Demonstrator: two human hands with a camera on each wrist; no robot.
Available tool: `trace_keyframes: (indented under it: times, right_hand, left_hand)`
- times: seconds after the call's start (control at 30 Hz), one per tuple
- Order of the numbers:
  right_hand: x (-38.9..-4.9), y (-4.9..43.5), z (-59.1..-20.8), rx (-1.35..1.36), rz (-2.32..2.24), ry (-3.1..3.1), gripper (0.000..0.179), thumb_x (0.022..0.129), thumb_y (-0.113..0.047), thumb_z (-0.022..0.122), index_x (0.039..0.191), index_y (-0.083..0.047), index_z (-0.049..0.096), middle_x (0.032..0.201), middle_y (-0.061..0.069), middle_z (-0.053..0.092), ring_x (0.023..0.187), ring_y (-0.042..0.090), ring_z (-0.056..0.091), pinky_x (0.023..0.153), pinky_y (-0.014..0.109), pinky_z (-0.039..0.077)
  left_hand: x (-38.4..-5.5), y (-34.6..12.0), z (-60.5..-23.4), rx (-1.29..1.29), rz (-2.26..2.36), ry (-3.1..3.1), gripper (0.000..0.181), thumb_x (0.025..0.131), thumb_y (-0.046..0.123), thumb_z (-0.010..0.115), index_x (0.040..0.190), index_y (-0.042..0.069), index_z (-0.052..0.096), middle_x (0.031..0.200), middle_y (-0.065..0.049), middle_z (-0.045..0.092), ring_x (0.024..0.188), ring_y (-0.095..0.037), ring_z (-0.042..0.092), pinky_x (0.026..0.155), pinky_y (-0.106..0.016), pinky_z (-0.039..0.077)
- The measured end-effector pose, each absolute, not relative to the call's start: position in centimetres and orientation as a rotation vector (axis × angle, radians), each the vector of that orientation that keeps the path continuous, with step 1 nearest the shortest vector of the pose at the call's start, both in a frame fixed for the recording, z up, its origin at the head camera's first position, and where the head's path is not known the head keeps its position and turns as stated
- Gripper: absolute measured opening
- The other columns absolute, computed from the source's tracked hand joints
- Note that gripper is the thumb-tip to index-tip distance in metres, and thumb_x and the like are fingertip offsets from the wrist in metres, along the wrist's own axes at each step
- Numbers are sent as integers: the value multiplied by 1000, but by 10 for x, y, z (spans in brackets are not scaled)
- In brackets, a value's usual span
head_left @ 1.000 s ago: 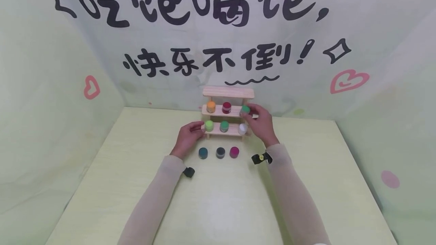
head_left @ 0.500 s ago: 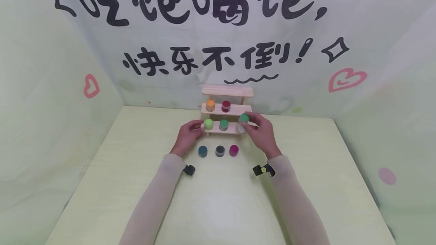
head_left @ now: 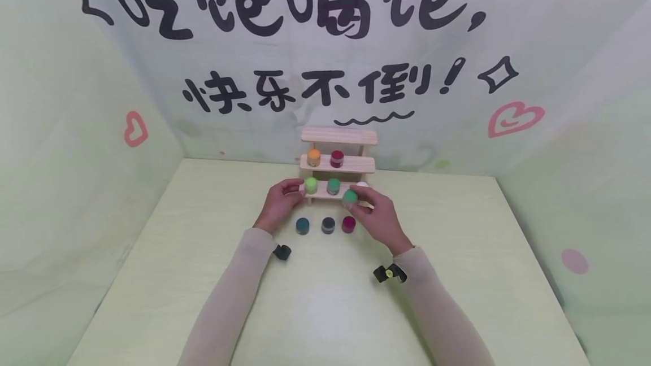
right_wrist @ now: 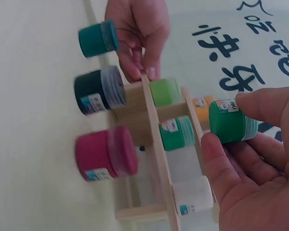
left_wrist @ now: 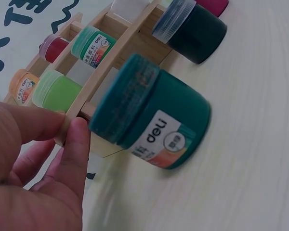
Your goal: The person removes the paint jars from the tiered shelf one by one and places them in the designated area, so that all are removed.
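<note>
in the head view your right hand (head_left: 377, 216) pinches a green jar (head_left: 350, 197) near the centre of the frame, in front of the right part of the lower shelf (head_left: 322, 190) of the wooden rack (head_left: 338, 135); whether the jar touches that shelf, you cannot tell. the right wrist view, at its right, shows your thumb and fingers on opposite sides of the jar, and at lower centre the white jar (right_wrist: 193, 192), which your hand mostly hides from the head view. the left wrist view shows, at its left, your left hand (left_wrist: 38, 163) in a narrow grip, pinching the end of the lower shelf beside the light green jar (left_wrist: 58, 90); its close look reads "deli" on the teal jar (left_wrist: 183, 101), too small for the head view. of the containers, a second green jar (head_left: 333, 186) stands between the light green and white ones, while an orange jar (head_left: 313, 157) and a dark red jar (head_left: 337, 158) sit on the middle shelf (head_left: 358, 164). below the rack in the head view, the teal jar, a dark jar (head_left: 328, 225) and a magenta jar (head_left: 348, 224) stand left to right on the table (head_left: 330, 309). you see the jars' colours, but what fills them you cannot tell.
</note>
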State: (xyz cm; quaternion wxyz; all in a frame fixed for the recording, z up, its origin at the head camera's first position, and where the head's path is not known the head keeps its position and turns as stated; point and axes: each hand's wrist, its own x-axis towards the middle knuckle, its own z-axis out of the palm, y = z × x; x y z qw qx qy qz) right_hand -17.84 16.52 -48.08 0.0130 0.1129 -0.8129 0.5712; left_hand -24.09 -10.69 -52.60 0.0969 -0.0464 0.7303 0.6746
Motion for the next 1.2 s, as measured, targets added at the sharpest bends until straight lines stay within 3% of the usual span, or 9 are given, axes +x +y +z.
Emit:
trace_keyframes:
  times: [0.23,0.47,0.87,1.03,1.2]
  right_hand:
    - [-165,147,-489,433,1886,-2585,43,91,-13,75,133,-7,63,122,8,66,113,28,67,90,28,62]
    - [-155,132,-494,525,1737,-2677,36,89,-18,78,124,-17,69,114,-1,69,97,23,70,83,27,62]
    - [-143,106,-500,665,1795,-2752,36,87,-12,80,122,-13,71,118,1,70,111,22,67,94,35,61]
    - [-138,98,-506,737,1719,-2843,35,87,-13,80,121,-16,71,116,-5,70,112,15,67,92,24,60]
    - [-132,89,-515,768,1686,-2868,35,86,-13,81,120,-15,71,113,-5,72,108,12,70,89,20,59]
  left_hand:
    - [-243,-112,-525,-137,1974,2171,40,91,15,72,130,18,64,123,-7,67,110,-21,66,95,-29,59]
    - [-245,-114,-521,-108,1939,2196,42,91,18,72,131,18,63,125,-7,66,114,-22,64,99,-32,57]
    - [-249,-110,-520,-90,1948,2176,41,91,16,73,131,15,63,125,-9,66,111,-23,68,95,-30,59]
    - [-250,-109,-522,-79,1970,2156,42,90,14,73,131,14,62,125,-11,65,109,-23,68,95,-31,59]
    - [-247,-109,-525,-93,1955,2168,43,89,14,75,130,16,64,123,-10,66,109,-22,65,93,-30,58]
